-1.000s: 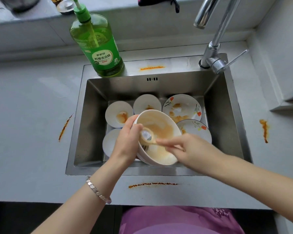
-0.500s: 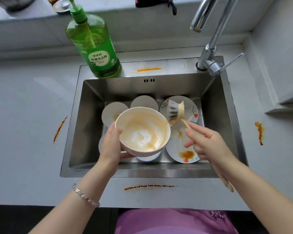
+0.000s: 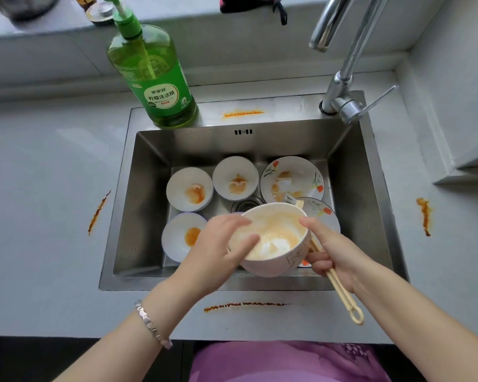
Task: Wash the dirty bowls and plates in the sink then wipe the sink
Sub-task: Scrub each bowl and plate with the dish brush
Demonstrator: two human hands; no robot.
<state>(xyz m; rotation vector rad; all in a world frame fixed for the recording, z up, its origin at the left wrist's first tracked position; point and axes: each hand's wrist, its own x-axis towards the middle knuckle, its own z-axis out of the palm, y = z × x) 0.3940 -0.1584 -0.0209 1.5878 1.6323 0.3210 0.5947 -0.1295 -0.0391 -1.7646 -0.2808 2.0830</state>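
My left hand grips the near rim of a white bowl smeared with orange sauce and foam, held tilted over the steel sink. My right hand holds the cream handle of a dish brush, thumb touching the bowl's right rim; the brush head pokes out behind the bowl. Three small dirty bowls and a flowered plate lie on the sink floor. A second flowered plate is mostly hidden by the bowl.
A green dish soap bottle stands on the sink's back left rim. The chrome tap rises at the back right. Orange sauce streaks mark the counter at the left, right, front and the back rim.
The brush came out of the bowl, swung right, and now sits behind the bowl. The bowl moved right and tilted, and my right thumb came onto its rim.
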